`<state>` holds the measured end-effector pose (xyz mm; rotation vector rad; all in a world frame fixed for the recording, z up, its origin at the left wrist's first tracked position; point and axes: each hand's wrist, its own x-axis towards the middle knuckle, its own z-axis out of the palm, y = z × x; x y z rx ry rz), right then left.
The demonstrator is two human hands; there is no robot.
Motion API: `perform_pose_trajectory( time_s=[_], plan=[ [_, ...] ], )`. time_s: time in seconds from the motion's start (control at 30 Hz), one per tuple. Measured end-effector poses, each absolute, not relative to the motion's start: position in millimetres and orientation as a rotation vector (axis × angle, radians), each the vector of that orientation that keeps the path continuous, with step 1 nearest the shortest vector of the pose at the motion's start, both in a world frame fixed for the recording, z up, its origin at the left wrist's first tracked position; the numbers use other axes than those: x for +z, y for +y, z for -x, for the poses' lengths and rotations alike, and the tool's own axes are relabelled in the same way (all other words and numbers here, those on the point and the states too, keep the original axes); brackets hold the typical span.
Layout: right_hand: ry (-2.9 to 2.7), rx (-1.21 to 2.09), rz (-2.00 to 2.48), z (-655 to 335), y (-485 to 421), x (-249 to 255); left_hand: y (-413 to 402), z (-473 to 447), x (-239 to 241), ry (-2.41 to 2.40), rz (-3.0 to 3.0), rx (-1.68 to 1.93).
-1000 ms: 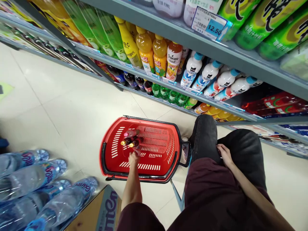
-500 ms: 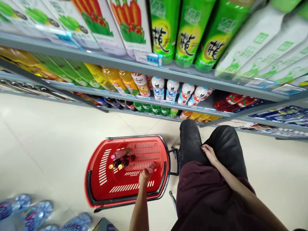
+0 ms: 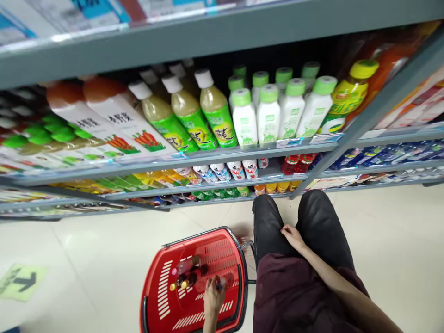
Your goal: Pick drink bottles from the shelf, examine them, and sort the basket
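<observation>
A red shopping basket stands on the floor at the bottom centre. Several small bottles lie inside it. My left hand is down in the basket, fingers closed around a small clear bottle with a pink tint. My right hand rests flat on my thigh, on black trousers, fingers apart, holding nothing.
Grey shop shelves run across the view, stocked with green-labelled tea bottles, white bottles with green caps and juice cartons. Lower shelves hold more drinks. A green arrow sticker lies on the pale tiled floor at left.
The view has tilted up, showing higher shelves; the water bottles at left have left the view. My left hand moved right inside the basket and took hold of a small clear bottle.
</observation>
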<state>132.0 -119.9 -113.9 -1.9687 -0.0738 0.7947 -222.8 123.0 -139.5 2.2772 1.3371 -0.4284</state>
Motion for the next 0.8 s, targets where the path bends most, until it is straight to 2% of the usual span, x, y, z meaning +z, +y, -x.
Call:
perform_pose_trajectory(
  time_s=[0.3,0.47,0.63,0.8],
  plan=[
    [-0.136,0.851,1.831,-137.2,-113.7,-99.6,134.6,141.6,30.5,1.314,-2.613,-0.118],
    [-0.157,0.857,1.732,-139.3,-111.9,-86.4,121.3,81.3,107.1,1.02,-2.781,0.133],
    [-0.156,0.919,1.571,-141.7,-108.9,-76.1,88.0,17.0,144.5,0.721,-2.766,0.13],
    [-0.135,1.069,1.366,-142.8,-107.7,-60.4,43.4,-46.4,147.2,0.409,-2.682,0.09]
  ],
)
